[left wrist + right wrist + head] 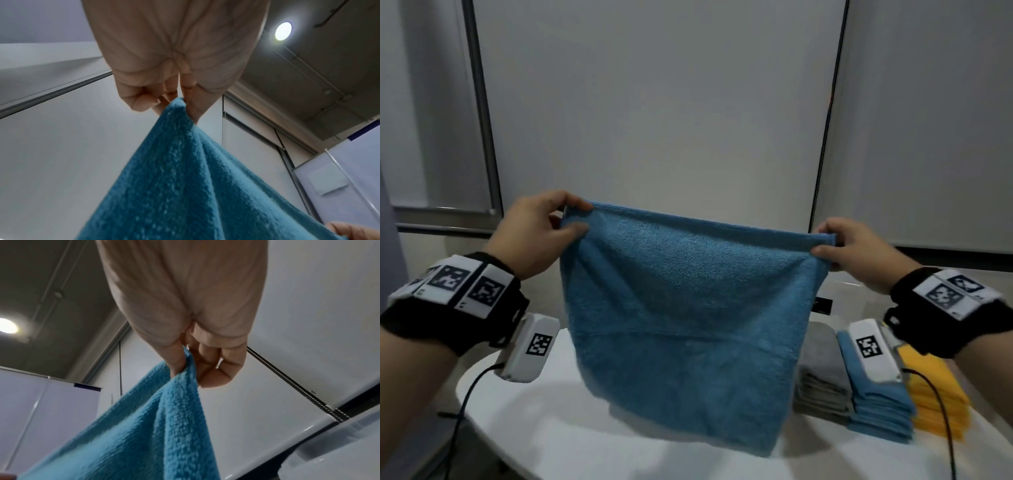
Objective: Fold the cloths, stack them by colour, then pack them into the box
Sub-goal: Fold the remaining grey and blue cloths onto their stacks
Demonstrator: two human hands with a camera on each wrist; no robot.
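White table (558,445): blue cloth (688,329) pinched by left hand (534,236), right hand (859,253) (no legible writing).

Held cloth (688,308) blue; folded stacks — grey (822,373), blue (880,407), yellow (941,404); table (585,445) white, perhaps glossy.

I see bare forearms, no sleeves. Wide black fabric wrist strap on the left wrist (453,305) with white rectangular plates on top carrying black square fiducial markers. Same black strap with white marker plates on the right wrist (941,308). White box-shaped camera module under the left wrist (527,347), one fiducial tag on its face, thin black cable (465,404) trailing from its end. Matching white module under the right wrist (873,349), own black cable (941,407).
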